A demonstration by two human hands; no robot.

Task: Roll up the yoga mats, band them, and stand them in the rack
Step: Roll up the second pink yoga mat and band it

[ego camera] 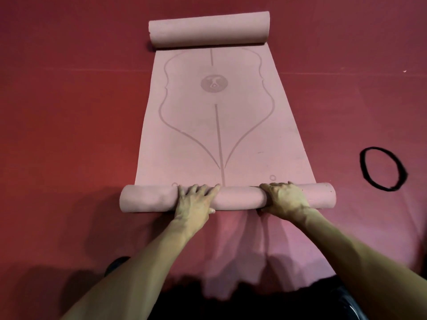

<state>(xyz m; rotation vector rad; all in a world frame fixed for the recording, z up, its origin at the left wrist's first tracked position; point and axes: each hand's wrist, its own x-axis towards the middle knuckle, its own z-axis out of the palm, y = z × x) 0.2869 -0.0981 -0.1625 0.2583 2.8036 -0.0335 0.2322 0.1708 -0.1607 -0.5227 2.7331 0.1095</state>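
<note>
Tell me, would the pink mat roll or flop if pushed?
Probably rolls: the near end of the pink mat is a round tube under the left hand and right hand. Likely bendy, not stiff, since it curls tightly. Its far end curls untouched, so it may unroll if released.

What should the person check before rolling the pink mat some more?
1. Left hand and right hand both on the near roll: ok.
2. Near roll lies straight across the mat: ok.
3. Far end lies flat: not ok, it has curled into its own roll.
4. Black band close by: ok, it lies on the floor to the right.
5. Rack ready: cannot tell, none in view.
</note>
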